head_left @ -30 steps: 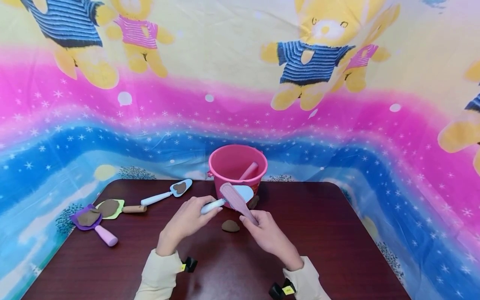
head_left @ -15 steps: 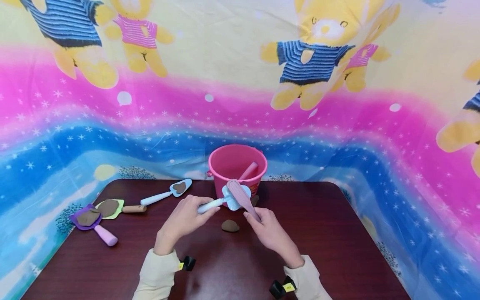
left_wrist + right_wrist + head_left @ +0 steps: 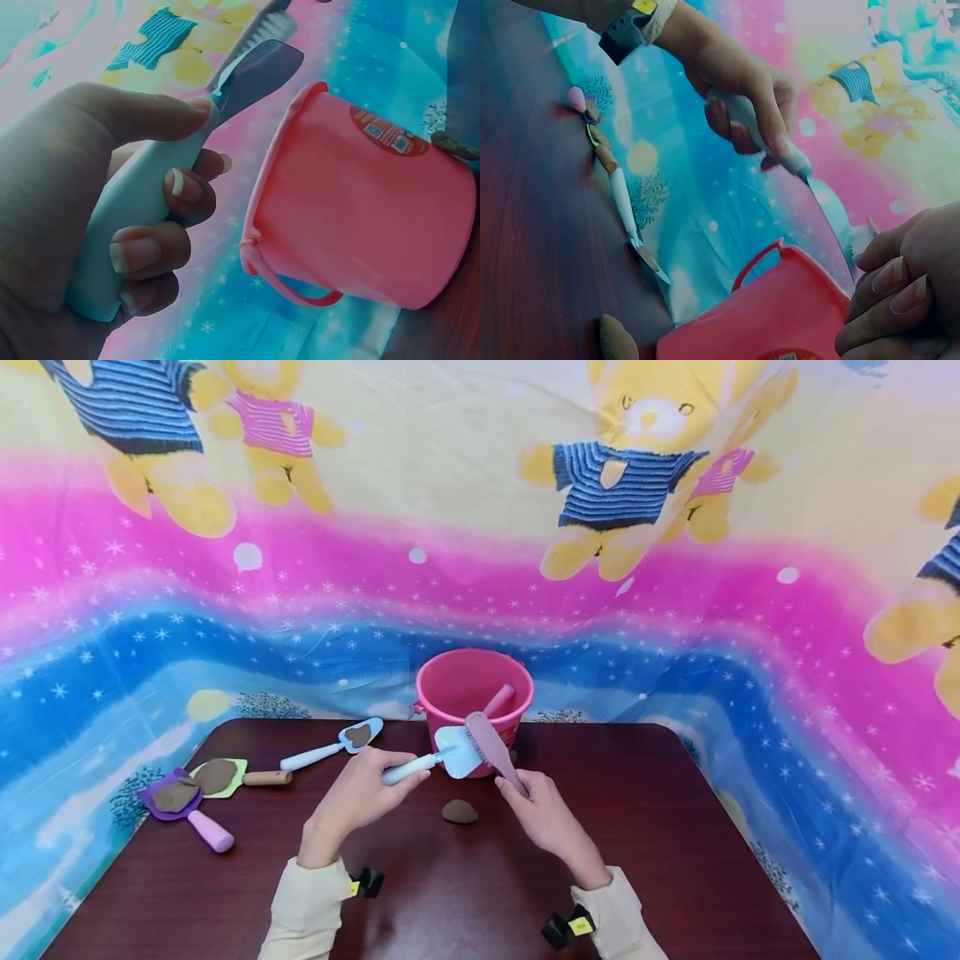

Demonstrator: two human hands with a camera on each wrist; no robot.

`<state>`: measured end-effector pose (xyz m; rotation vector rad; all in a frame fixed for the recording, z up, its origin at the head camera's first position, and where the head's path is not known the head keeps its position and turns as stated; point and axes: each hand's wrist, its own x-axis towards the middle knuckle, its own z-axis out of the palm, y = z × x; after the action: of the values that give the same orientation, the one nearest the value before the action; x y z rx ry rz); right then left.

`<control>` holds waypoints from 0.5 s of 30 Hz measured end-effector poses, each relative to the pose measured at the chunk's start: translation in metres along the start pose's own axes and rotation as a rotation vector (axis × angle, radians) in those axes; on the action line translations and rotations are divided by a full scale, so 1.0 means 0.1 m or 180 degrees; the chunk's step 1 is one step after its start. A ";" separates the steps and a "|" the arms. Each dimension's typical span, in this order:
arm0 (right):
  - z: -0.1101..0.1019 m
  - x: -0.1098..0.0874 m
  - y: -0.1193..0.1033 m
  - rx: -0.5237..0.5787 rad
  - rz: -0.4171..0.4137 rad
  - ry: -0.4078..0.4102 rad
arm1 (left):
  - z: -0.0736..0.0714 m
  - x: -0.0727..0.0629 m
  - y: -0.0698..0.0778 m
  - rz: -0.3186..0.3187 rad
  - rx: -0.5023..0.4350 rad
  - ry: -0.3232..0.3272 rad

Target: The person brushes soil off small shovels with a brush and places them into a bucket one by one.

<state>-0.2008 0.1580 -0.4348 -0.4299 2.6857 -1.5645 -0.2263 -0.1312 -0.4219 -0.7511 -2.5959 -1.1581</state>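
My left hand (image 3: pixel 358 795) grips the pale blue handle of a small trowel (image 3: pixel 459 752), its thumb along the handle near the blade in the left wrist view. The light blue blade is tilted up and is held in front of the pink bucket (image 3: pixel 337 202). My right hand (image 3: pixel 553 817) holds a mauve brush (image 3: pixel 492 747), fingers curled round its handle. The brush's pale bristles (image 3: pixel 861 236) face the trowel blade and meet its edge in the head view. Below the tools, a brown lump (image 3: pixel 460 812) like damp sand lies on the dark table.
A pink handle (image 3: pixel 498 700) sticks up inside the bucket. To the left lie a blue trowel (image 3: pixel 311 756), a green-bladed one with a wooden handle (image 3: pixel 268 778) and a purple one (image 3: pixel 212 832), each bearing brown lumps. A patterned cloth (image 3: pixel 420 602) hangs behind the table.
The trowel has shifted slightly left, and its blade has turned and now shows more of its face. The brush has slid right across the blade to its right edge.
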 end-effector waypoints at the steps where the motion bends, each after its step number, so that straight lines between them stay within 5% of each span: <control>1: -0.01 0.00 0.01 0.0018 0.0012 0.0024 | -0.01 0.00 0.00 -0.0002 -0.0025 0.0005; 15: -0.11 0.06 0.10 -0.0061 0.0084 0.0198 | -0.10 -0.05 -0.05 -0.0063 -0.0198 0.0034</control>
<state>-0.2101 0.1708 -0.4375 -0.3503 2.7421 -1.5726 -0.2251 -0.1430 -0.4200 -0.7312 -2.5749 -1.2504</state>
